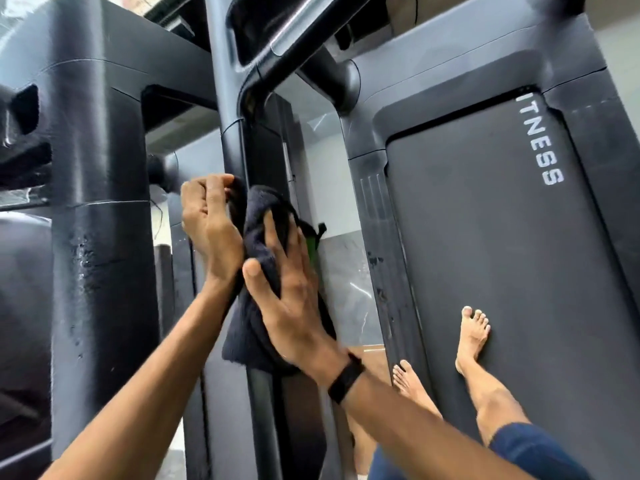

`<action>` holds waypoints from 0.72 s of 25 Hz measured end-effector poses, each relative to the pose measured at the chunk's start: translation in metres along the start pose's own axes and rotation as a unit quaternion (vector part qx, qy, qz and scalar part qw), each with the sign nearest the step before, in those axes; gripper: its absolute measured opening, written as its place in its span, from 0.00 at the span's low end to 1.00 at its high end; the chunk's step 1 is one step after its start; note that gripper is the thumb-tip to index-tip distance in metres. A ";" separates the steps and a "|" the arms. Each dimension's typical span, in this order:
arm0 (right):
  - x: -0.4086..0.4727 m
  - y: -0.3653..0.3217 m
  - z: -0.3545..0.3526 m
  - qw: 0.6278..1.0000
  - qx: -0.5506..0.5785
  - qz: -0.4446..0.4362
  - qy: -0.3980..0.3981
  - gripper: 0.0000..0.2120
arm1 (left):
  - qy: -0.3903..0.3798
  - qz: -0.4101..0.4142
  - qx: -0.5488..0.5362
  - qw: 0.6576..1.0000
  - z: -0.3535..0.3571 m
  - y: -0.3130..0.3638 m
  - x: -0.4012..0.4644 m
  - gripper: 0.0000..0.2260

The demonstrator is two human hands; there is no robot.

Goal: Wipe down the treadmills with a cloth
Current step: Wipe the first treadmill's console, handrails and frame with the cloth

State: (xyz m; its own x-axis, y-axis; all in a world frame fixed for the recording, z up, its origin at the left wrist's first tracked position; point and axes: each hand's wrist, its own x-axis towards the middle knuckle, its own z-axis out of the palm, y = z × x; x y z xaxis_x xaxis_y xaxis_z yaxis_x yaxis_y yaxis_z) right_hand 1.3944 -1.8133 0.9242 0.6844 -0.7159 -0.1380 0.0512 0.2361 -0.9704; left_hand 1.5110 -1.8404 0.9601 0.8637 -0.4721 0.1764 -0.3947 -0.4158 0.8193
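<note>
The right grip [287,299] lies flat with straight fingers pressing the dark cloth [263,237] against the treadmill upright [232,147], while just left of it the left grip [207,223] curls its fingers round the cloth's upper edge, the treadmill belt [502,258] well to the right

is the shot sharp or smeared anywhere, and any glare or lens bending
Head view: motion smear softens the left treadmill post and the upper frame; the hands and dark cloth are fairly crisp; pale glare streaks the glossy panel beside the cloth; wide-angle bending tilts the belt and uprights.
</note>
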 end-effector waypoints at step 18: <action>0.174 0.010 -0.016 0.996 0.077 0.027 0.031 0.42 | -0.135 0.006 0.067 0.989 0.005 0.003 -0.002 0.26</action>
State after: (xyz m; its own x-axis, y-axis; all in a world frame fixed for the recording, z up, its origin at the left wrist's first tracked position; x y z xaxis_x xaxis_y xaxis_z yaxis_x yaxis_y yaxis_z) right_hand 1.5022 -1.9463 0.8868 0.6434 -0.7374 -0.2058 0.1294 0.3698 -0.9201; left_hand 1.5063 -1.8443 0.9599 0.7504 -0.6607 0.0196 -0.4587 -0.4991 0.7351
